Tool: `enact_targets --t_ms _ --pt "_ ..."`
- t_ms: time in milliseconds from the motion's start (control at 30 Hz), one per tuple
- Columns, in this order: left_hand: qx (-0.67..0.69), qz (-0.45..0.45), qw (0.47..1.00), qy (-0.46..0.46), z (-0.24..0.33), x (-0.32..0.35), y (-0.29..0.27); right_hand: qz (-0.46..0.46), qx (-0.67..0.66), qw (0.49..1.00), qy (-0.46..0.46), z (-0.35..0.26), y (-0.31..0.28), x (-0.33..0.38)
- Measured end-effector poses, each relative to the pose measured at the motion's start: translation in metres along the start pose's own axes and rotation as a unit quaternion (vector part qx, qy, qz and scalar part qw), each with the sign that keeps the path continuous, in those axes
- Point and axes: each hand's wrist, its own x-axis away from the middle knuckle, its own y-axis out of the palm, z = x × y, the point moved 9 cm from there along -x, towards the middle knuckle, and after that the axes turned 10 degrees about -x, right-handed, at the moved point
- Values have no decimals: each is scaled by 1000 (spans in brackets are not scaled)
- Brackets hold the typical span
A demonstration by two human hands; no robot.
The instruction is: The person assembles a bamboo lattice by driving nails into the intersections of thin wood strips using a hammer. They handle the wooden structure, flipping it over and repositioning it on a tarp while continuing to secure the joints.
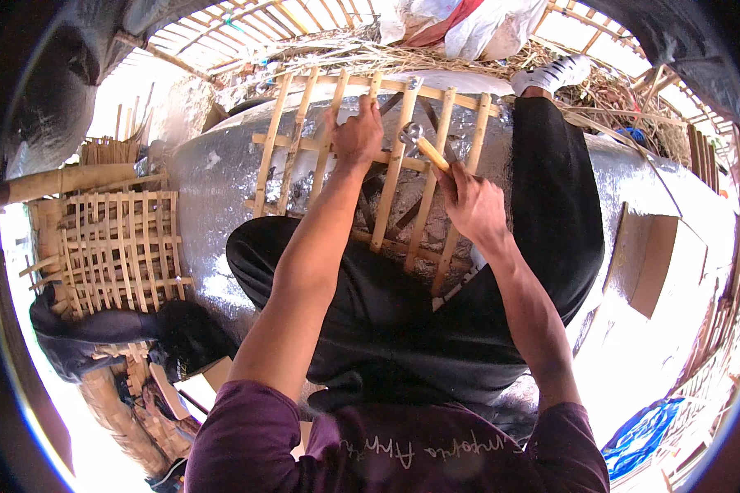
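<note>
A bamboo lattice (391, 189) of long slats nailed over crosspieces lies in front of me between my bent legs. At its far edge, my left hand (357, 135) is closed around the upper end of a bamboo slat (376, 85). My right hand (474, 203) grips a hammer by its wooden handle (432, 154), over the right half of the lattice. The metal hammer head (411, 131) is just right of my left hand, over a neighbouring slat. Whether it touches that slat I cannot tell. My left fingers hide part of the held slat; any nail there is not visible.
Silvery sheeting (214, 181) covers the floor. Another woven bamboo panel (123, 246) stands at the left, near dark fabric (99, 329). My shoe (552, 76) rests beyond the lattice's right corner, by loose straw (625, 115). Cardboard (651, 263) and blue plastic (645, 435) lie right.
</note>
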Motion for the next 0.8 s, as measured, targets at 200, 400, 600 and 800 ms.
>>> enact_targets --t_ms 200,400,600,800 --pt "-55 55 996 33 6 2 -11 -59 67 995 -49 -8 13 2" --pt "-41 43 998 25 6 3 -13 -71 36 996 -50 -10 1 -10" --pt "-28 60 998 22 13 5 -15 -88 58 990 -89 -9 9 -10" --pt "-31 48 998 26 4 5 -9 -74 13 994 -80 -13 -5 -19"
